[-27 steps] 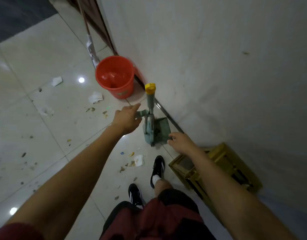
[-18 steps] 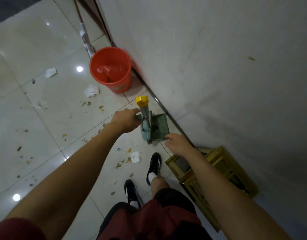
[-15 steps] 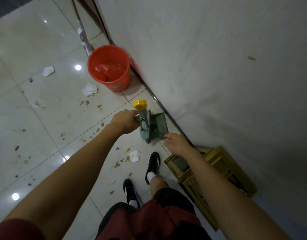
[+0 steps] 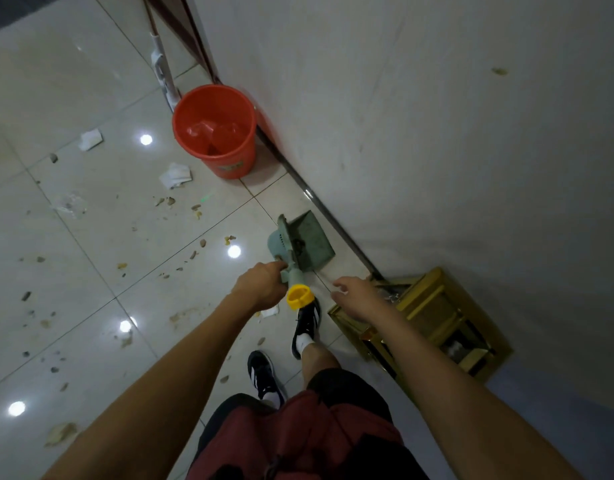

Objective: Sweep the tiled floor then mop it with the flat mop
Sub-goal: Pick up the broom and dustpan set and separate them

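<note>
A green long-handled dustpan stands on the tiled floor beside the wall, its handle topped by a yellow cap. My left hand grips the green handle just below the cap. My right hand hovers to the right of the handle with fingers loosely spread, holding nothing. Paper scraps and small crumbs litter the tiles to the left. A mop handle leans near the doorway at the top; its head is hidden.
A red bucket stands by the wall ahead of the dustpan. A yellow crate sits against the wall at my right. My black shoes are on the tiles below the hands. The white wall fills the right side.
The dustpan handle has tilted toward me, bringing the yellow cap down below my left hand. My right hand has come off the pan's edge. The view has shifted closer to the floor.
</note>
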